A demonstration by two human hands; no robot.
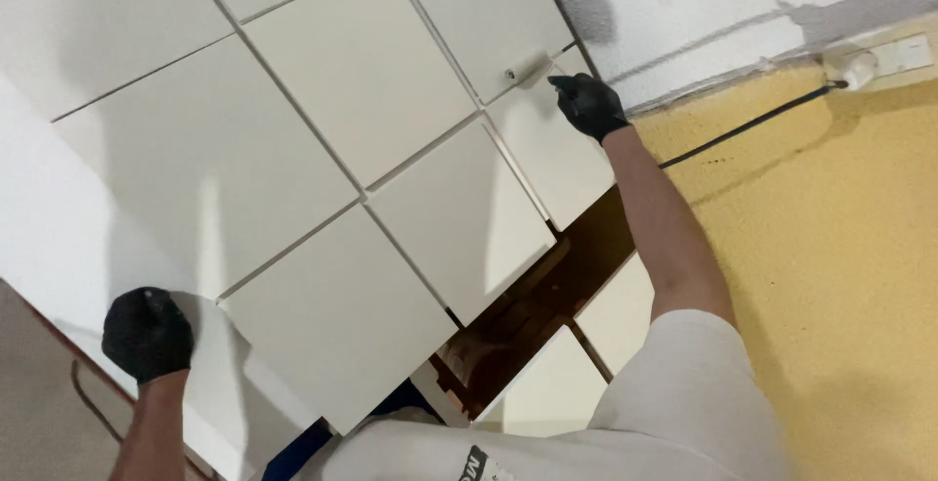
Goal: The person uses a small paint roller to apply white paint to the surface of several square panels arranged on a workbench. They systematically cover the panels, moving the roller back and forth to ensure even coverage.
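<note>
My right hand point(587, 103), in a black glove, reaches up and grips the handle of a small white paint roller point(529, 69). The roller lies against the top edge of a white cabinet door point(547, 149), next to the wall. My left hand point(147, 333), also in a black glove, is closed into a fist and presses against the white side panel point(68, 237) of the cabinet, beside the corner of a lower door point(332, 315). Nothing shows inside that fist.
Several flat white doors point(362, 71) cover the cabinet front. A dark brown gap point(532, 305) opens between doors at lower right. To the right are a yellow wall point(840, 247), a white painted strip point(703, 2), a black cable point(752, 125) and a socket point(904, 51).
</note>
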